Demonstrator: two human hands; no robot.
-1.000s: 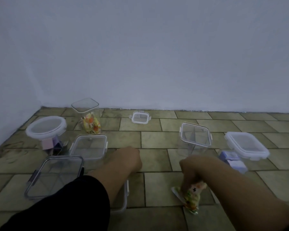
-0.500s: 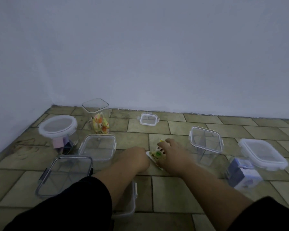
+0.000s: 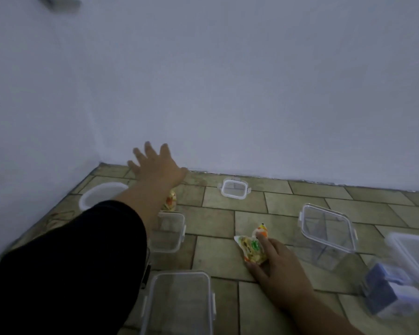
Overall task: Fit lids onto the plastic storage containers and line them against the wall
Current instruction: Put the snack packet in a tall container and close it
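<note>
**Left hand (image 3: pixel 155 168) reaches, fingers spread and empty, toward the wall (image 3: pixel 252 93)**
Right hand (image 3: pixel 276 267) grips a snack packet (image 3: pixel 250 247) on the floor (image 3: pixel 218 258), probably clearing it aside; containers (image 3: pixel 327 228) (one small lidded box (image 3: pixel 234 188) near the wall) stand scattered.

The back wall (image 3: pixel 252 93) was plain, pale bluish-grey in the dim light, and met a side wall (image 3: pixel 34 117) in a corner at the left. The floor (image 3: pixel 300 197) was worn olive-brown tiles in staggered rows with dark joints. High up hung something dark, perhaps a fixture (image 3: pixel 58 2), blurred.
</note>
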